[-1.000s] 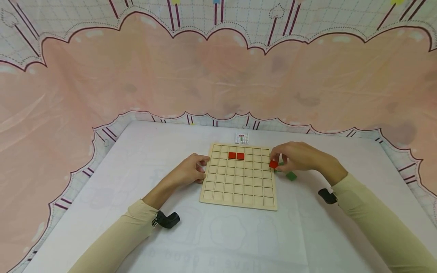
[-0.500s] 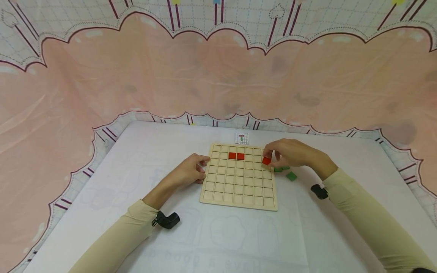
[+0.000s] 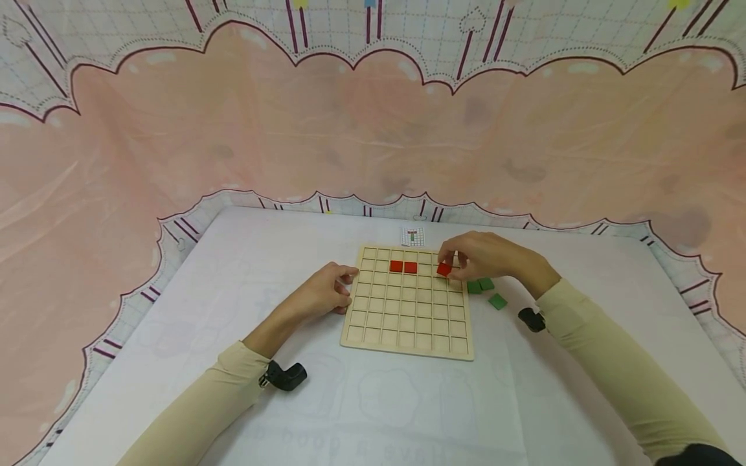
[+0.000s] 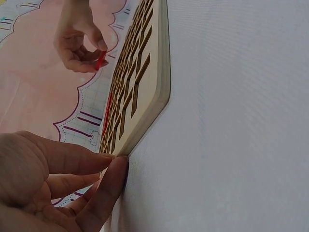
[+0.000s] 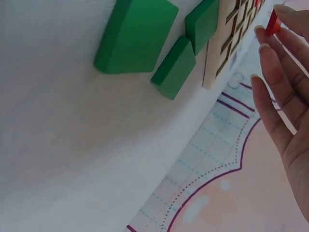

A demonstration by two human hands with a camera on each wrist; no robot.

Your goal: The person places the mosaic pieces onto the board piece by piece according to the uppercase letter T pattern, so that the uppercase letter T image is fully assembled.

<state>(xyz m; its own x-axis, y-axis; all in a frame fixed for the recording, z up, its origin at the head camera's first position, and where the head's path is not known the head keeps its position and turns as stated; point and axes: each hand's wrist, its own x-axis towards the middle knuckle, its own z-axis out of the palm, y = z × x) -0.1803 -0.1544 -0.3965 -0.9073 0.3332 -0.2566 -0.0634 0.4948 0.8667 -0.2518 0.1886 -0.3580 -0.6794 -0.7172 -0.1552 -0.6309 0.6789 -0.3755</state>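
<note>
Broadly, white tabletop point(image 3: 280, 236): flat, supporting everything listed below.
Gridded wooden board point(image 3: 401, 315): lies near the middle; it probably needs bracing against sliding.
Right hand point(image 3: 489, 254): pinches one red tile point(image 3: 444, 269) above the board's far right part.
Left hand point(image 3: 320, 290): loosely bent, thumb and finger touching the board's left edge; light, even pressure should suffice.
Grid card point(image 3: 413, 237): just beyond the board, with a small red-and-green pattern.
Green tiles point(image 3: 498, 301): three, right of the board.
Seated red tiles point(image 3: 396, 266): two adjacent, second row from the far edge; best left unbumped.
Pinched red tile: tilted; level it and square it before lowering.
</note>
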